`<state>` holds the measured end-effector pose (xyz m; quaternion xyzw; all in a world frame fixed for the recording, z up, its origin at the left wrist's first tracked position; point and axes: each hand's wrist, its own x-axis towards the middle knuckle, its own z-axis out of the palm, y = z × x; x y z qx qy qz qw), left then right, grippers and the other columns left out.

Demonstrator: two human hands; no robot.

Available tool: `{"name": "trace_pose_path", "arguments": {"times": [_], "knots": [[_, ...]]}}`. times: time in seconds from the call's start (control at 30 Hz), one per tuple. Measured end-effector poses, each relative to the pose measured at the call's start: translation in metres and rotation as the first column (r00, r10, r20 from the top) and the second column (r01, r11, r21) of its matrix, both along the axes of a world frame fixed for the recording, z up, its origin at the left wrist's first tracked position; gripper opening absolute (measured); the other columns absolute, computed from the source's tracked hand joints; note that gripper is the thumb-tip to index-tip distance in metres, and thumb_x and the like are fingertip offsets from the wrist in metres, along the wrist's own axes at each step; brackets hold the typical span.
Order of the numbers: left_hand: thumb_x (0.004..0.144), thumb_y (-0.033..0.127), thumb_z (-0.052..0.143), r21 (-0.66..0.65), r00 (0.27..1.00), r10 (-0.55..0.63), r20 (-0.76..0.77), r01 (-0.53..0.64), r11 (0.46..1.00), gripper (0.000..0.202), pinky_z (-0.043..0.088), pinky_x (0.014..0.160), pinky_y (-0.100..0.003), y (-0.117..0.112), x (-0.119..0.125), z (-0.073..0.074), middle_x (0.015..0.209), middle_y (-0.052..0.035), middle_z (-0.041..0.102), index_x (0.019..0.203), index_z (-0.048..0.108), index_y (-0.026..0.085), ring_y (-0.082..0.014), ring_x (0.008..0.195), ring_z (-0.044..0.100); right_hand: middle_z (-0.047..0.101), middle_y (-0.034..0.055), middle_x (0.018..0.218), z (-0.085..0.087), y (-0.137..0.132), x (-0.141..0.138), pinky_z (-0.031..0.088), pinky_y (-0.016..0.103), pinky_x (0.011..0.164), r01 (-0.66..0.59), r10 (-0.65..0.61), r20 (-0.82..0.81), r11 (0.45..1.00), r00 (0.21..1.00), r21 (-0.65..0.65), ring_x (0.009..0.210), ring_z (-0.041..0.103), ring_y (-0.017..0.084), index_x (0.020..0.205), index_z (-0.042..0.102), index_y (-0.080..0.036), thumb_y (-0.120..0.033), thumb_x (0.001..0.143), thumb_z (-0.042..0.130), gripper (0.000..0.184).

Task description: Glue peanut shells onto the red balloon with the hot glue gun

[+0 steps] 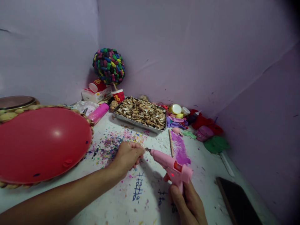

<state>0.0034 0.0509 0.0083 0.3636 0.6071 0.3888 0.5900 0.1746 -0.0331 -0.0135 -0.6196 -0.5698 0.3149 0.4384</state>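
In my right hand [187, 203] is a pink glue gun [172, 164], gripped by its handle, with a small red light glowing on its side. Its dark metal nozzle points left, right at the fingertips of my left hand [128, 154]. Those fingers are pinched together, and whatever they hold is hidden or too small to make out. Beyond both hands lies a metal tray [140, 125] heaped with brown shell halves [142, 112]. To the left, a large red balloon [47, 143] has a ring of similar shells around its edge.
Behind stands a ball of multicoloured shells [109, 66] on a stick in a red cup [118, 95]. A pink cylinder [99, 113] lies left of the tray. Paint pots and balloons [175, 109] crowd the right back. A dark phone [237, 200] rests at right on the paint-speckled table [197, 190].
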Motion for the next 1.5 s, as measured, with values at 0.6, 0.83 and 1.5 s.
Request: {"name": "trace_pose_path", "arguments": {"times": [0.6,0.83,1.5], "knots": [[0.065,0.021,0.052,0.026,1.000,0.015,0.022,-0.016,1.000,0.021,0.020,0.029,-0.017,-0.0015,-0.0003,-0.0014,0.030,0.0076,0.038,0.045,0.046,0.016,-0.0036,0.026,0.029,0.044,-0.0027,0.054,-0.0081,-0.0004,0.0032,0.036,0.025,0.049,0.003,-0.003,0.031,1.000,1.000,-0.002,0.055,0.047,0.016,0.095,0.061,-0.020,-0.047,0.079,0.049,0.033],[0.064,0.020,0.052,0.023,1.000,0.015,0.025,-0.016,1.000,0.020,0.020,0.029,-0.016,0.0006,0.0005,-0.0006,0.030,0.0076,0.039,0.045,0.047,0.016,-0.0034,0.025,0.029,0.042,-0.0037,0.056,-0.0022,-0.0008,0.0017,0.035,0.025,0.052,-0.028,0.028,0.024,1.000,0.999,-0.015,0.051,0.041,0.014,0.090,0.060,-0.021,-0.044,0.079,0.050,0.027],[0.066,0.019,0.051,0.028,1.000,0.015,0.014,-0.016,0.999,0.020,0.020,0.029,-0.016,-0.0008,0.0000,-0.0003,0.030,0.0076,0.039,0.046,0.047,0.017,-0.0036,0.026,0.029,0.044,-0.0040,0.053,-0.0036,0.0001,0.0016,0.031,0.024,0.046,-0.013,0.013,0.035,1.000,0.999,0.013,0.048,0.041,0.013,0.086,0.060,-0.020,-0.044,0.079,0.049,0.027]]}}
